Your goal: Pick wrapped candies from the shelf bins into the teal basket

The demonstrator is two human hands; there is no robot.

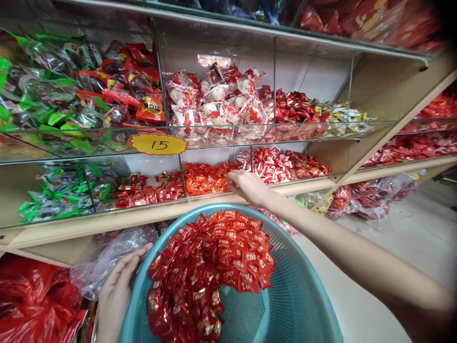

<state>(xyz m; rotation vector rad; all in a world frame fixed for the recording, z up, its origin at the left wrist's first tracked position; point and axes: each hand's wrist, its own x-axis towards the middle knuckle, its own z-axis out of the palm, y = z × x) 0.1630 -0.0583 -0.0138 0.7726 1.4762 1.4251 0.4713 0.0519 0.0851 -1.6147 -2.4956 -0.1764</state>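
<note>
A round teal plastic basket [296, 281] is in front of me at the lower middle. Inside it, dark red wrapped candies [189, 290] fill the left side, and brighter orange-red packets [246, 252] are heaped at the back right. My left hand [119, 286] grips the basket's outer left side, fingers just by the rim. Over the lower shelf's front edge reaches my right hand [246, 185], its fingers curled at a compartment of orange-red candies [207, 178]. The fingertips are hidden, so what they hold does not show.
Glass dividers split the shelves into compartments of wrapped sweets. A yellow tag [158, 144] reading 15 hangs on the upper shelf's front. Below stand a red plastic bag [35, 300] at left and bagged goods [371, 193] at right. Pale floor [403, 224] shows at right.
</note>
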